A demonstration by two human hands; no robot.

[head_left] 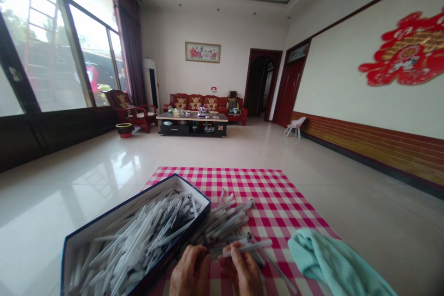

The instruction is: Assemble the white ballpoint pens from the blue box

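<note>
My right hand (243, 270) is closed, with thumb and fingers pinching a whitish translucent pen (260, 244) that points to the right. Close beside it, my left hand (190, 272) has its fingers curled together; whatever they may hold is hidden. Just beyond both hands lies a loose pile of similar pens (231, 221), some with dark ends, on the pink checked tablecloth (277, 194). To the left, a dark-blue-edged box (204, 203) with white inner walls holds a large heap of thin translucent pen parts (138, 236).
A mint-green cloth (333, 259) lies at the table's right edge. Across the tiled floor (194, 150) stand a low black coffee table (192, 125), a red wooden sofa (194, 101), an armchair (130, 111) and a small pale chair (295, 126).
</note>
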